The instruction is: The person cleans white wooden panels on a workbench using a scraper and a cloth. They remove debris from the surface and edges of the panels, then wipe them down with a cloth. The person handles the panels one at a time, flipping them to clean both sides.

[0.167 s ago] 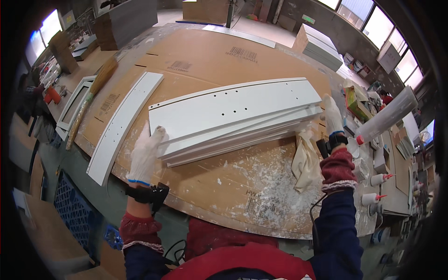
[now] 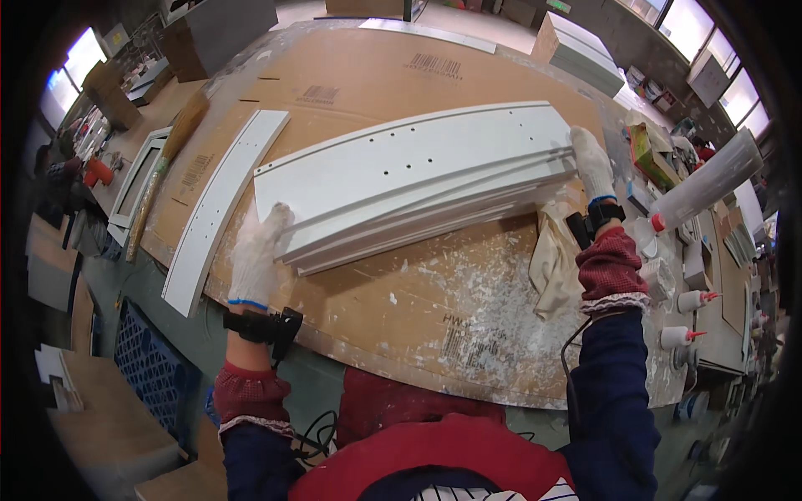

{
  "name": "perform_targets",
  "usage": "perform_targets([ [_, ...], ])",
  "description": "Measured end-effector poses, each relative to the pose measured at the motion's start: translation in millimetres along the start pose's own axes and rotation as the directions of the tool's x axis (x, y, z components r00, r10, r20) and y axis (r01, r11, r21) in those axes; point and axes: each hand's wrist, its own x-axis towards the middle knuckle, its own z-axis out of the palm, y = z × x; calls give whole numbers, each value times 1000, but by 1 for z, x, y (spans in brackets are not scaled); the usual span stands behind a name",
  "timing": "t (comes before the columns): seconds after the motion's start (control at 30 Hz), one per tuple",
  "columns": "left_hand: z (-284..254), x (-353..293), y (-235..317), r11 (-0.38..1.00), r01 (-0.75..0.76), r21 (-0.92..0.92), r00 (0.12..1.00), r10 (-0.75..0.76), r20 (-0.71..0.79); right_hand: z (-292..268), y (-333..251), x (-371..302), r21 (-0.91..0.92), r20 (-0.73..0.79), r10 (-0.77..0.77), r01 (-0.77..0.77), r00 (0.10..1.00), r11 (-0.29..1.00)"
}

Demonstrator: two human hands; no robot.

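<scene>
Hands have barely shifted: left hand [image 2: 255, 250] and right hand [image 2: 591, 163] stay pressed, fingers closed, on the panel stack's [image 2: 418, 179] ends (squaring seems ongoing).

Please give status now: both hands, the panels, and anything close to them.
Left hand and right hand gloved, each gripping one end of stack of white panels. Stack flat on cardboard-covered table. Cloth rag beside right wrist.
</scene>
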Motion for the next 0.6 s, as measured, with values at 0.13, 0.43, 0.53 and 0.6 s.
perform_targets([
  [0.13,-1,5,4,1000,3,24,1000,-3,-15,-13,-11,11,54,64,181,-185,981,981],
  [0.43,-44,14,-20,451,-527,720,787,578,214,-12,-17,-6,150,41,162,-166,986,975],
  [0.53,-61,2,-18,885,-320,338,936,350,-30,-15,-5,-36,466,27,175,-167,984,869],
  [0.6,-51,-24,0,933,-192,-304,980,168,-103,-15,-9,-78,742,99,125,-157,987,651],
])
